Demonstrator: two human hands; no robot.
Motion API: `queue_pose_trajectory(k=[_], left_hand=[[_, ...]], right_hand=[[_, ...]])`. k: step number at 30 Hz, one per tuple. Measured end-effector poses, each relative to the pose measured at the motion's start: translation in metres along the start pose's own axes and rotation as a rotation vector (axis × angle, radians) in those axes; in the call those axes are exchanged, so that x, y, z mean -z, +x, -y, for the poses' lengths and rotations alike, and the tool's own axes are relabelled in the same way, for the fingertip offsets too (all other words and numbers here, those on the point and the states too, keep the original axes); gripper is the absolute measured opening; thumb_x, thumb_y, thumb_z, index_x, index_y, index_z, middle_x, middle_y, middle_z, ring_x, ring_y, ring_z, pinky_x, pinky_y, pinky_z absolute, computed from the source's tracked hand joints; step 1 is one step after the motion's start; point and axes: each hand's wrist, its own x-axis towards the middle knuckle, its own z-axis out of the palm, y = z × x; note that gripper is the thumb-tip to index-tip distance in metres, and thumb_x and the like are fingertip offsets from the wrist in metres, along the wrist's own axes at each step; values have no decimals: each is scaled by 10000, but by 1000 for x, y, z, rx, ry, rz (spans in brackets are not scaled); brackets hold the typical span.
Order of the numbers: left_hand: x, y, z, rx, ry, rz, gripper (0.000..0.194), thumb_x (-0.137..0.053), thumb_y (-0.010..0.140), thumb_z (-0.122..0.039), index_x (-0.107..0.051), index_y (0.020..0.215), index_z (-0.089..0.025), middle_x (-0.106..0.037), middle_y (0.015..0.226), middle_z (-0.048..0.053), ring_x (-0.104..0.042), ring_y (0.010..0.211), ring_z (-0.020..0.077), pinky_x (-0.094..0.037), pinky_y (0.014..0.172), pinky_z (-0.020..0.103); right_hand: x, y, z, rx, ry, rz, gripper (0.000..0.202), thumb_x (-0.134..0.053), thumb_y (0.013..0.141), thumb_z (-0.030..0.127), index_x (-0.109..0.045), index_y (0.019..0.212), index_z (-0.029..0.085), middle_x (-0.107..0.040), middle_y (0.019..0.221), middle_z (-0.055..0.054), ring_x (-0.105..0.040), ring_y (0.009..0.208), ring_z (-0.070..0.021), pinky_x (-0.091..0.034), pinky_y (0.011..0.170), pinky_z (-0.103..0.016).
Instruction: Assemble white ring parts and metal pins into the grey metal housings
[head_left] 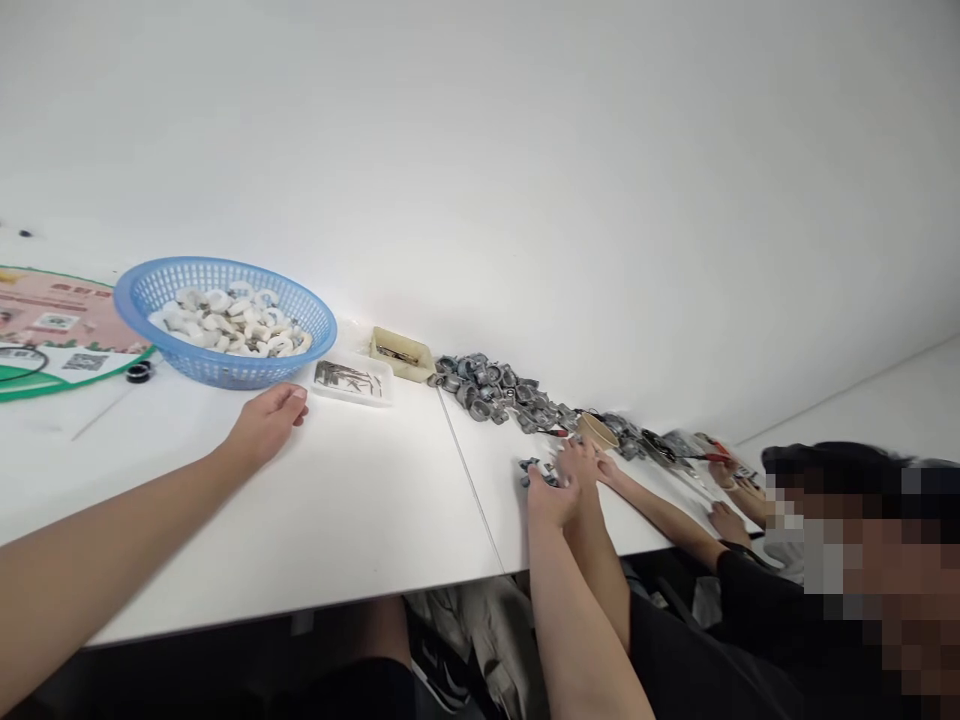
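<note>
Holding a grey part [526,466] before a knobbly grey heap [484,388], our right hand [553,498] is clasped on it; our left hand [271,422] curls beside a white tray [384,386], its contents uncertain. We judge the part stiff, metallic, light, best taken by its edge. Smooth white rings [244,322] lie in a latticed basket [247,375].

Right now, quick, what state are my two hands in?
Left hand: closed, fingers curled; whether anything is inside can't be told.
Right hand: at small grey metal parts; whether it grips them can't be told.
</note>
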Motion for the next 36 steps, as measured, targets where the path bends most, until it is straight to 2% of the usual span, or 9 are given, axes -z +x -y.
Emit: queue_pose_trajectory(k=[8, 14, 17, 19, 22, 24, 27, 31, 36], left_hand=[[3, -4, -4, 19, 24, -5, 438, -443, 782, -536, -592, 974, -171, -646, 857, 43, -613, 782, 217, -457, 797, 344], [3, -3, -2, 38, 51, -2, 439, -442, 786, -537, -592, 988, -177, -652, 880, 48, -614, 814, 227, -456, 810, 355], [3, -3, -1, 44, 65, 1, 437, -445, 788, -543, -592, 994, -186, -653, 887, 46, -619, 819, 232, -456, 806, 359], [4, -4, -1, 44, 76, 2, 434, -448, 789, -542, -594, 989, -187, -654, 887, 50, -621, 819, 238, -451, 812, 368], [4, -4, -1, 40, 70, 0, 417, -450, 785, -532, -597, 970, -189, -653, 879, 54, -622, 809, 241, -446, 822, 381], [4, -3, 0, 39, 55, 4, 417, -453, 778, -530, -596, 964, -186, -652, 875, 59, -622, 801, 243, -448, 819, 384], [4, 0, 4, 44, 42, 2, 429, -463, 765, -538, -596, 966, -183, -652, 876, 64, -622, 796, 242, -455, 809, 380], [2, 2, 5, -9, 21, -19, 459, -473, 750, -566, -591, 953, -171, -647, 843, 56, -612, 768, 226, -456, 809, 370], [-4, 8, 2, -80, -41, 14, 467, -454, 771, -576, -579, 925, -153, -629, 786, 49, -595, 725, 203, -470, 759, 349]], right_hand=[[-3, -4, -9, 16, -45, -23, 831, -562, 647, 507, -315, 1320, 88, -464, 1289, -189, -487, 1139, -289, -406, 935, -331], [1, -21, 5, 98, -98, -153, 801, -570, 676, 450, -310, 1325, 59, -380, 1335, -226, -338, 1250, -338, -261, 1038, -450], [-1, -37, 23, 177, -118, -246, 805, -570, 696, 416, -288, 1334, 15, -237, 1392, -275, -177, 1304, -395, -123, 1054, -543], [-8, -51, 42, 274, -113, -240, 753, -563, 703, 398, -329, 1317, 31, -208, 1414, -249, -159, 1315, -371, -134, 1060, -532], [-26, -83, 84, 513, -54, -116, 607, -558, 705, 402, -452, 1232, 120, -398, 1342, -148, -324, 1262, -255, -274, 1055, -405], [-40, -111, 118, 809, 147, 45, 515, -507, 753, 390, -494, 1186, 112, -510, 1233, -154, -428, 1177, -246, -349, 1006, -403], [-61, -149, 166, 1031, 278, 312, 388, -504, 769, 379, -593, 1081, 167, -642, 1040, -85, -550, 1008, -205, -430, 917, -323], [-87, -160, 201, 985, 338, 462, 281, -555, 724, 382, -663, 923, 216, -691, 898, -22, -611, 903, -185, -462, 855, -287], [-111, -119, 187, 664, 472, 443, 348, -499, 745, 405, -655, 911, 141, -692, 824, -81, -641, 753, -193, -511, 709, -305]])
